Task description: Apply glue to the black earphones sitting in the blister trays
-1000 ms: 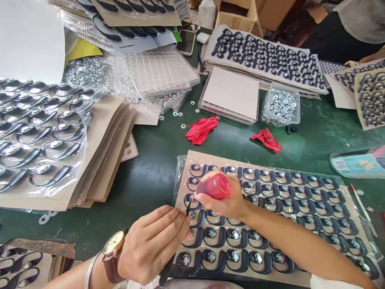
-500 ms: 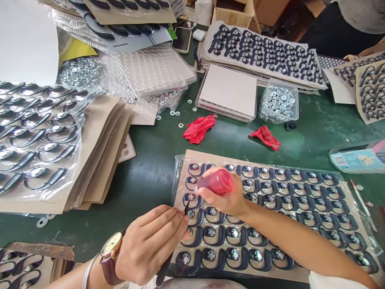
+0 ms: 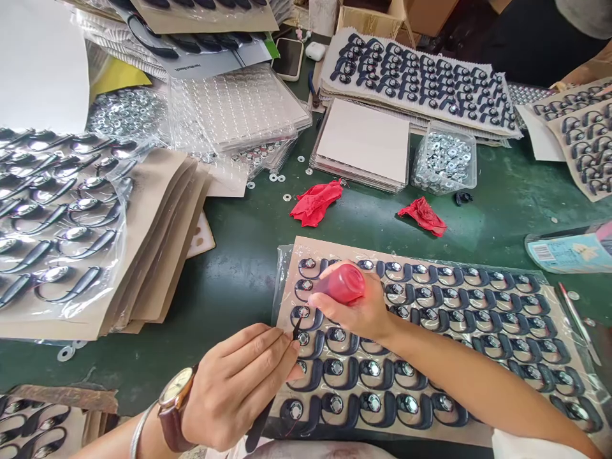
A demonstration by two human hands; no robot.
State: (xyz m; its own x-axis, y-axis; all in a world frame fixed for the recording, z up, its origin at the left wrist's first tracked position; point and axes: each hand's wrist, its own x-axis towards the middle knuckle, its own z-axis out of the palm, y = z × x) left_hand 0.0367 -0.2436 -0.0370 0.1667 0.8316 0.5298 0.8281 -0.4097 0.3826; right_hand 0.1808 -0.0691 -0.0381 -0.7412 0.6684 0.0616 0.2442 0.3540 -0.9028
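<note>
My left hand (image 3: 243,382), with a watch and a bangle on its wrist, pinches black tweezers (image 3: 258,428). Their pointed tip reaches the left edge of a card (image 3: 292,255) set with rows of dark, hook-shaped parts bearing shiny round metal pieces. Just above that tip, my right hand (image 3: 366,312) wraps around a red, translucent squeeze bottle (image 3: 348,284), tilted over the upper left rows. The bottle's nozzle is hidden by my fingers. A dark curved part (image 3: 313,344) with its metal disc lies beside the tweezers.
Two red crumpled cloths (image 3: 315,203) lie beyond the card. Behind them stand a clear box of metal washers (image 3: 444,156) and a stack of white-topped sheets (image 3: 363,140). Stacked filled cards (image 3: 157,236) rise at the left. A thin pen-like tool (image 3: 579,324) rests at the right.
My right hand and the bottle have shifted slightly up and left. My left hand stays nearly in place with the tweezers. The view has moved a little.
</note>
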